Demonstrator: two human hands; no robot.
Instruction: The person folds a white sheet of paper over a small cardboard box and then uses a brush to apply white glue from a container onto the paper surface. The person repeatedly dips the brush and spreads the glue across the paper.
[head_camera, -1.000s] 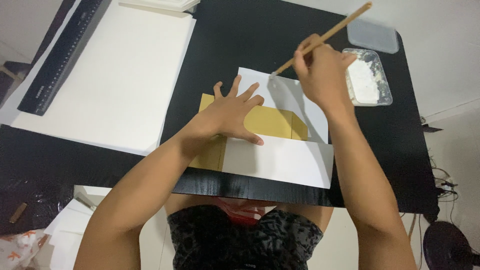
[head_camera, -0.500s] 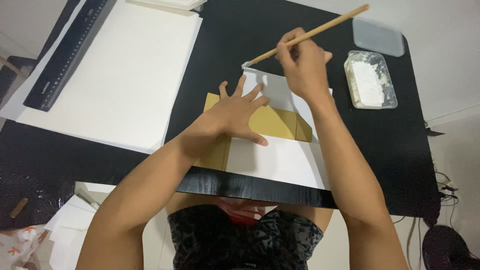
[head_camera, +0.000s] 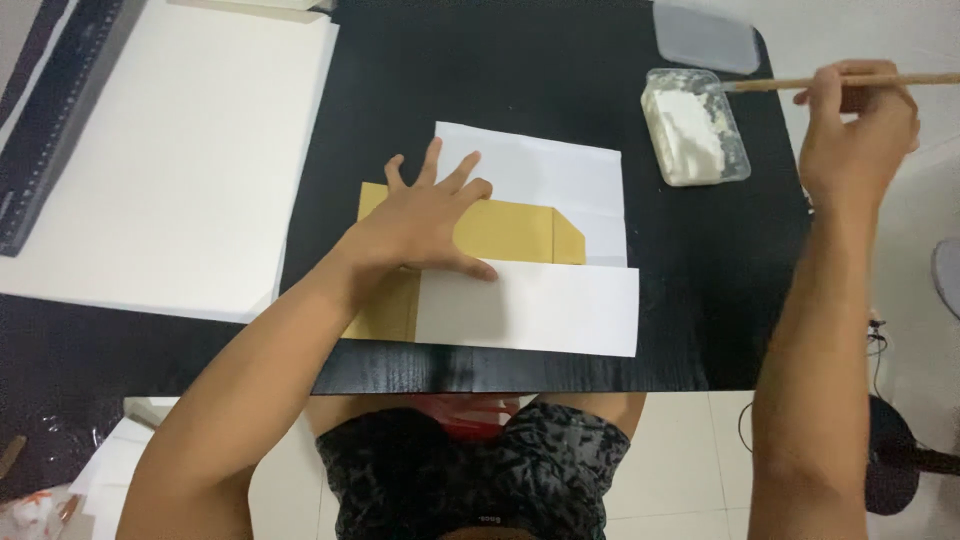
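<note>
My left hand (head_camera: 425, 225) lies flat, fingers spread, on a mustard-yellow card piece (head_camera: 515, 232) that rests on a folded white paper sheet (head_camera: 545, 305) on the black table (head_camera: 560, 90). My right hand (head_camera: 855, 130) is off to the right, past the table's edge, gripping a thin wooden brush handle (head_camera: 800, 84). The handle's tip reaches the right rim of a clear plastic tub of white paste (head_camera: 695, 125). The brush's bristle end is not clearly visible.
A large white board (head_camera: 170, 150) covers the table's left part, with a dark ruler (head_camera: 50, 120) at its left side. The tub's clear lid (head_camera: 705, 35) lies at the far right corner. White tiled floor shows on the right, a black round object (head_camera: 895, 455) lower right.
My right hand has moved with the brush from the white paper by the yellow card, rightward to the paste tub. My left hand has stayed pressed on the card.
</note>
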